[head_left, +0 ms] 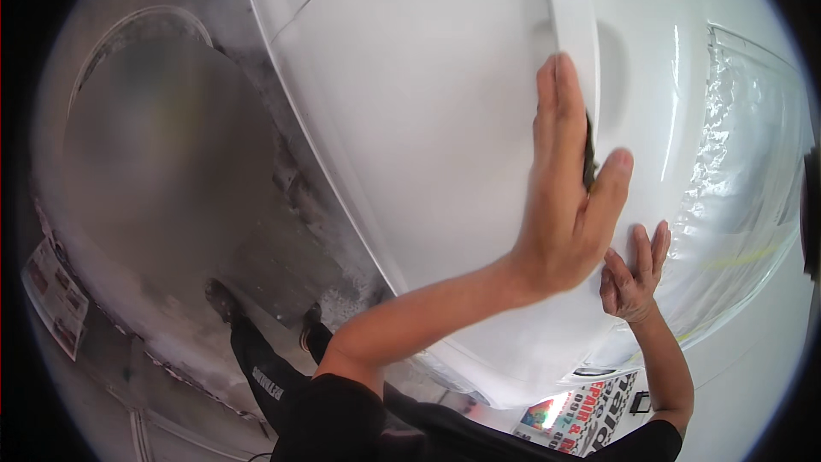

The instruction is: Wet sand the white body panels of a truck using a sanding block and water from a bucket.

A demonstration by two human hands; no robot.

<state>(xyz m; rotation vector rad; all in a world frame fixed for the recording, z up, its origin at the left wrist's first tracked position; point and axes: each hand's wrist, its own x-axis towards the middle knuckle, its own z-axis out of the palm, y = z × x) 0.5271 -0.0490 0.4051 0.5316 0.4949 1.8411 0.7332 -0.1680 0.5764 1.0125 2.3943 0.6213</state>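
Single head-worn fisheye view, looking steeply down, very close to a white car door (428, 120), concrete floor (171, 171) at left, edges bending toward the rim

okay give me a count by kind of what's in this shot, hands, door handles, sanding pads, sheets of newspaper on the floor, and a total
Hands: 2, the left hand flat by the door handle, the right hand with fingers on the white car door
Door handles: 1, the white door handle
Sanding pads: 1, a dark pad under the left hand
Newspaper sheets: 2, one at left, one below the door
Total: 6
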